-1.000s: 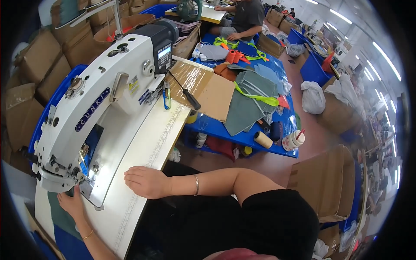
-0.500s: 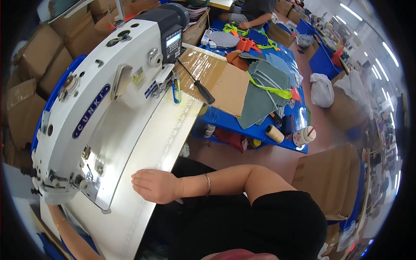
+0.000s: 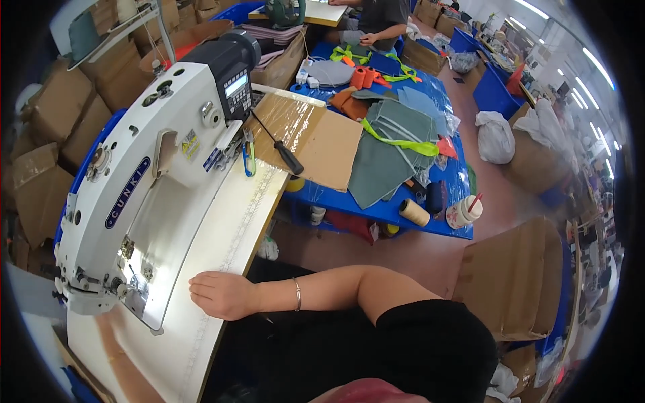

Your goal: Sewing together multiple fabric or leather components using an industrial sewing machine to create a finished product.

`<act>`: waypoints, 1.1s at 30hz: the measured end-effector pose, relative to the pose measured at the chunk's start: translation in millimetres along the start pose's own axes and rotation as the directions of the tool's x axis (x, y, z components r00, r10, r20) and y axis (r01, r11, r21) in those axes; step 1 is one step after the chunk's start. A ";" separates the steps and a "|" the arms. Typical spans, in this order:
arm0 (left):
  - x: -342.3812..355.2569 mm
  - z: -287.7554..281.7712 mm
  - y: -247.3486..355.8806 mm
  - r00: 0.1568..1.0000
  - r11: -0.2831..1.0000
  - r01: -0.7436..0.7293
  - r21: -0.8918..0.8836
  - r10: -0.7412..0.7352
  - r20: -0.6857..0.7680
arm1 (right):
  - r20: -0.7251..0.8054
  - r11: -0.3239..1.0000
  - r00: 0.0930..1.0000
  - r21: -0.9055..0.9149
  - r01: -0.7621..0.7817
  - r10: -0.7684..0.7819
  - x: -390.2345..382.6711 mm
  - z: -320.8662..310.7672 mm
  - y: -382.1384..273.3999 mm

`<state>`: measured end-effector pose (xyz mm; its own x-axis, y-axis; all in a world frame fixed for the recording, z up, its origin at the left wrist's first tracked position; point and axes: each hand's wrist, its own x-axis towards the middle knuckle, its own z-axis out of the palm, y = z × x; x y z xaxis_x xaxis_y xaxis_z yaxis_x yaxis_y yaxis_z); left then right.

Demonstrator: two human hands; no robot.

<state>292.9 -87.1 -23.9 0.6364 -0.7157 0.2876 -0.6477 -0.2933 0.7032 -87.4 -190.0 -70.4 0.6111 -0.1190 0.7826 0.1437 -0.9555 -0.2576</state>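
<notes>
A white sewing machine (image 3: 101, 195) stands on a pale work table (image 3: 168, 359) at my left. My right hand (image 3: 225, 295) rests palm down near the table's front edge, right of the machine's needle area. Its fingers lie close together and stretched out, and the thumb is hidden. My left hand (image 3: 106, 326) is under the machine head, blurred by motion and partly covered, so its fingers cannot be made out. Thread snips (image 3: 249, 158) with blue and green handles and a black-handled screwdriver (image 3: 287, 157) lie beyond, by the control panel (image 3: 237, 93).
A blue table (image 3: 376, 211) ahead bears cardboard (image 3: 322, 144), grey-green fabric pieces (image 3: 390, 144), a thread cone (image 3: 414, 212) and a cup with a straw (image 3: 464, 212). Another person (image 3: 383, 27) sits beyond it. Cartons (image 3: 510, 279) stand at right and behind the machine.
The view has shifted slightly. My left forearm has swung right over the pale table, and a greyish edge beside it no longer shows. My right hand stays resting on the table.
</notes>
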 end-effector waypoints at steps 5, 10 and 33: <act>-131.9 -74.4 -20.4 1.000 0.724 0.005 0.690 -0.019 0.013 | -0.054 0.986 0.994 0.137 0.098 -0.092 21.1 8.7 -28.7; -137.5 -65.7 -15.3 0.998 0.799 0.003 0.601 0.036 -0.053 | 0.028 0.957 0.996 0.281 0.073 -0.084 -29.3 -30.2 -24.9; -193.5 -44.7 4.7 0.953 0.644 0.039 0.764 0.206 -0.222 | 0.077 0.334 0.480 -0.812 -0.479 0.874 -295.5 -223.2 140.5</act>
<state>185.4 78.3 -47.2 0.5662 -0.6021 0.5630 -0.7128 -0.7007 -0.0324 -421.5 -349.3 -211.3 0.4785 -0.8716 0.1068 -0.8765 -0.4813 -0.0008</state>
